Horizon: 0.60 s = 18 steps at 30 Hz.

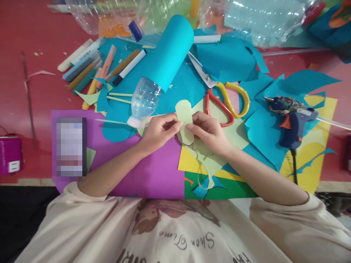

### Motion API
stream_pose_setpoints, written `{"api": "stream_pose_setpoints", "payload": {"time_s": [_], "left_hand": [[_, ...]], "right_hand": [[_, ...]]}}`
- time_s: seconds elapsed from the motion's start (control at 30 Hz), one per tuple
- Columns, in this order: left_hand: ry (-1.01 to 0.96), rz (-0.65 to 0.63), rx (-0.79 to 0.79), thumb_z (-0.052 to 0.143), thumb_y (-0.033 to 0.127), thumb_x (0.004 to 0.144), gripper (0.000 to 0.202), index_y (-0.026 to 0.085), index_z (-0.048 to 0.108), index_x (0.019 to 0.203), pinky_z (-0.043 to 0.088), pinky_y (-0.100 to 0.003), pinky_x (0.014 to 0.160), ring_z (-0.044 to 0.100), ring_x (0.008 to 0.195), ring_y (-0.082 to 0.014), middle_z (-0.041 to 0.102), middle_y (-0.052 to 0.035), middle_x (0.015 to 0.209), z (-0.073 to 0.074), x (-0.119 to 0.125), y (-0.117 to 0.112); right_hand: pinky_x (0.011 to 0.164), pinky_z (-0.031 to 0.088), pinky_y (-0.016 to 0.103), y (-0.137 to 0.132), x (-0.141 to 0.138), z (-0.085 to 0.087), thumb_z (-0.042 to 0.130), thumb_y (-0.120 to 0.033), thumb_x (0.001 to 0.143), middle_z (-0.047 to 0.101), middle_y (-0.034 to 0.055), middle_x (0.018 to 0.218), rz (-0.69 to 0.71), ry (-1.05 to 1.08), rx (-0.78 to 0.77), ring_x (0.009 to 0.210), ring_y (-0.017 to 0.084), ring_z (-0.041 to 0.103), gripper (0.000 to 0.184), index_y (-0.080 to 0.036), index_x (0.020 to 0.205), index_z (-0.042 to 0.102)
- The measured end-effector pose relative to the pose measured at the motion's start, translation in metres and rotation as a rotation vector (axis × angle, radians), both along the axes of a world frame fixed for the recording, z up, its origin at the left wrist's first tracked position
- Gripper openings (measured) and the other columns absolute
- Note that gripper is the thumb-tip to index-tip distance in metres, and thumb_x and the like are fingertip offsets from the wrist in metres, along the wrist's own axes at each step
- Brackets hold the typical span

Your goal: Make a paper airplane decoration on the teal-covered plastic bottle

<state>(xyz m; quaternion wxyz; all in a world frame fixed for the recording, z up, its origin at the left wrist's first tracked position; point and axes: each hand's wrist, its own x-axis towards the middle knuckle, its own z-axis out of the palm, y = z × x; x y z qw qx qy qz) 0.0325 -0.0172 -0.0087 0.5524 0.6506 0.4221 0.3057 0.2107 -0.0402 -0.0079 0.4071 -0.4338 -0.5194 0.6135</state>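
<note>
Between my hands is a pale green paper strip [184, 120] with rounded ends, held upright above the sheets. My left hand [163, 128] pinches its left edge between thumb and fingers. On the opposite edge, my right hand [208, 130] grips it the same way. Just beyond my hands lies a clear plastic bottle [145, 98], its body wrapped in a blue paper sleeve [175, 47]. Scissors [216, 86] with one red and one yellow handle loop rest right of the bottle. Beneath my hands are pale green paper scraps [204, 157].
Several markers [82, 69] lie at the left. A phone [70, 148] rests on purple paper [153, 168]. At the right, a hot glue gun [294, 122] with its cord sits on blue and yellow sheets. Clear plastic bottles [252, 20] line the far side of the red table [24, 91].
</note>
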Motion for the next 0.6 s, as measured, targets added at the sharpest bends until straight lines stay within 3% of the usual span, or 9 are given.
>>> {"api": "stream_pose_setpoints", "payload": {"time_s": [0.23, 0.33, 0.43, 0.6], "left_hand": [[0.012, -0.039, -0.005, 0.061, 0.044, 0.086, 0.035, 0.017, 0.056, 0.066, 0.039, -0.020, 0.047, 0.048, 0.051, -0.0070, 0.053, 0.0032, 0.060, 0.001, 0.001, 0.000], [-0.108, -0.019, -0.002, 0.062, 0.046, 0.086, 0.027, 0.020, 0.060, 0.094, 0.044, -0.018, 0.047, 0.054, 0.054, -0.0064, 0.061, 0.0023, 0.076, -0.006, 0.000, 0.000], [-0.246, 0.030, 0.066, 0.064, 0.047, 0.086, 0.045, 0.032, 0.050, 0.126, 0.051, -0.019, 0.051, 0.059, 0.058, -0.0055, 0.062, -0.0006, 0.105, -0.015, -0.003, 0.001], [-0.247, 0.006, 0.169, 0.059, 0.050, 0.090, 0.044, 0.038, 0.051, 0.131, 0.053, -0.021, 0.051, 0.062, 0.061, -0.0066, 0.062, -0.0030, 0.119, -0.018, -0.006, 0.003]], "right_hand": [[0.051, 0.035, 0.024, 0.000, 0.003, 0.000, 0.066, -0.028, 0.083, 0.049, -0.0041, 0.065, -0.035, -0.009, 0.010, 0.055, 0.009, 0.042, 0.017, -0.020, 0.074, 0.053], [0.049, 0.035, 0.024, 0.000, 0.004, 0.001, 0.065, -0.030, 0.082, 0.050, -0.0037, 0.066, -0.039, 0.028, -0.011, 0.055, 0.009, 0.043, 0.018, -0.020, 0.073, 0.053], [0.050, 0.036, 0.024, 0.001, 0.004, 0.002, 0.065, -0.030, 0.081, 0.052, -0.0034, 0.066, -0.038, 0.049, -0.029, 0.055, 0.009, 0.045, 0.018, -0.020, 0.072, 0.052], [0.051, 0.036, 0.025, 0.002, 0.004, 0.003, 0.063, -0.027, 0.081, 0.051, -0.0037, 0.065, -0.026, 0.041, -0.034, 0.054, 0.009, 0.043, 0.018, -0.021, 0.070, 0.050]]}}
